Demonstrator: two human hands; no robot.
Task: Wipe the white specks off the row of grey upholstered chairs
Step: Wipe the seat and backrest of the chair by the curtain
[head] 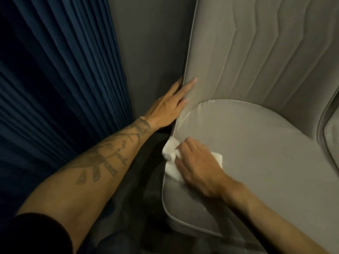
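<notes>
Grey velvety upholstered chair [256,153], piped seat, channel-stitched back: left hand [168,105] straight-fingered on its edge; right hand [198,167] clutches crumpled white cloth [171,148], centre.

Left hand [167,107] reaches forward, fingers straight against the chair [256,153] back's edge; its forearm is tattooed, dark sleeve [36,235] at the elbow; right hand [199,166] lies palm down, fingers curled on a cloth [171,149].

I get one view only — a wide-angle camera worn on the head, facing forward and steeply down. It sits close over the grey upholstered chair with stitched backrest [256,153], which fills the right half; the pleated dark-blue fabric curtain [55,79] fills the left.
</notes>
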